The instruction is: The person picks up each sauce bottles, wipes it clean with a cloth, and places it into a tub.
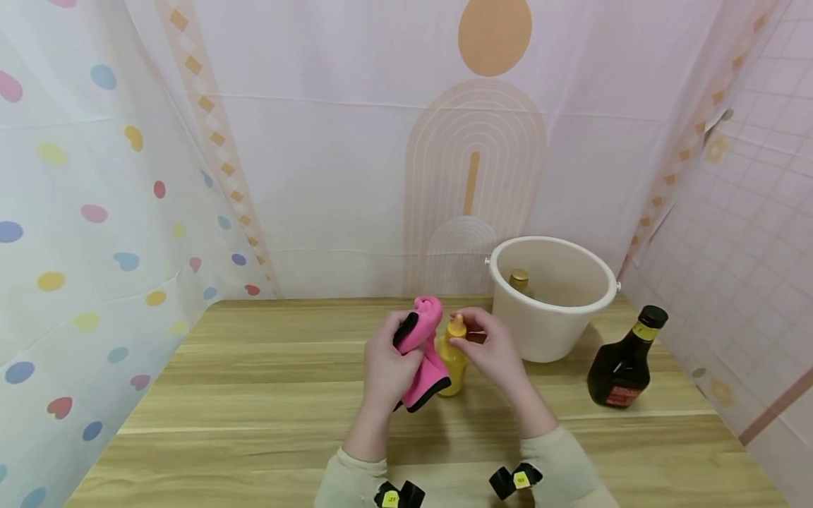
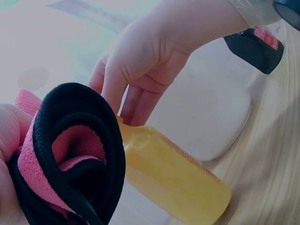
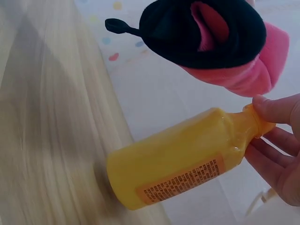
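Yellow plastic squeeze bottle [image 1: 456,368] between hands, long axis near upright; right hand [image 1: 494,348] nearer, pinching its top end; left hand [image 1: 387,361] grips pink, black-edged cloth [image 1: 432,374].

Wood-grain table [image 1: 254,416], white bucket [image 1: 546,331], dark bottle [image 1: 621,367]

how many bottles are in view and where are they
3: a yellow bottle beside the pink cloth, a dark bottle on the table right of the bucket, and a gold-capped bottle inside it, mostly hidden. The bucket may hide more.
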{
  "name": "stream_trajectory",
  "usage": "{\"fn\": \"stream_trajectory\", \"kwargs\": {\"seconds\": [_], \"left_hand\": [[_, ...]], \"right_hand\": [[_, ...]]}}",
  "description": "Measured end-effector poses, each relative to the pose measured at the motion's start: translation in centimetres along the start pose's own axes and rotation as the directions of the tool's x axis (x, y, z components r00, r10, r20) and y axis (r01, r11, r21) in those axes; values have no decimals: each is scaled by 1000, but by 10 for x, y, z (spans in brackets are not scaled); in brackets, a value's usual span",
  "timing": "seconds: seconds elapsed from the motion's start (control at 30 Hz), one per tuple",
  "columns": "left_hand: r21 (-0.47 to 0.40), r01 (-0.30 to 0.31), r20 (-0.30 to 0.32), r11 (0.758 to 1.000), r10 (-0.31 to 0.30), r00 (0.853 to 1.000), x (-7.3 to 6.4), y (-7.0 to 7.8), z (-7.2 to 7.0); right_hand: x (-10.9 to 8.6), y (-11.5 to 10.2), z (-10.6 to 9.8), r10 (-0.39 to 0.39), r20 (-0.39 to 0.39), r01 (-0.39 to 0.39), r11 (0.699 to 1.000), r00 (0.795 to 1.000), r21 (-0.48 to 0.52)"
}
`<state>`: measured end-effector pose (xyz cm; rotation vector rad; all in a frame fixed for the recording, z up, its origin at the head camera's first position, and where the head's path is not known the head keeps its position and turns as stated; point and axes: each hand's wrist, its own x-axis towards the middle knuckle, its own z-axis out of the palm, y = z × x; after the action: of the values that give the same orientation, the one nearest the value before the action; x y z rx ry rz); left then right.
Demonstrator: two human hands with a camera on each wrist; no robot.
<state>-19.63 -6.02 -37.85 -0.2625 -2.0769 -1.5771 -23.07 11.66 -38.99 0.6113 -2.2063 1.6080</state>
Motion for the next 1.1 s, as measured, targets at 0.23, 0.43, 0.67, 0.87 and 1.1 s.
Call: {"fn": "stream_trajectory", "kwargs": {"seconds": [0.23, 0.43, 0.67, 0.87, 1.1], "left_hand": [[12, 21, -10, 1000, -21, 1000, 2, -2, -3], [25, 53, -28, 998, -52, 998, 3, -3, -6], [29, 109, -32, 994, -108, 994, 5, -5, -10], [1, 116, -16, 993, -116, 993, 5, -7, -10], [19, 88, -2, 996, -88, 996, 1, -13, -3]], "right_hand": [[2, 1, 12, 6, 8, -6, 999, 1000, -36], [2, 1, 19, 23, 5, -23, 999, 1000, -39], [4, 0, 27, 21, 15, -20, 999, 1000, -43], [4, -2, 28, 18, 44, -16, 999, 999, -38], [0, 2, 26, 21, 42, -21, 1000, 999, 16]]}}
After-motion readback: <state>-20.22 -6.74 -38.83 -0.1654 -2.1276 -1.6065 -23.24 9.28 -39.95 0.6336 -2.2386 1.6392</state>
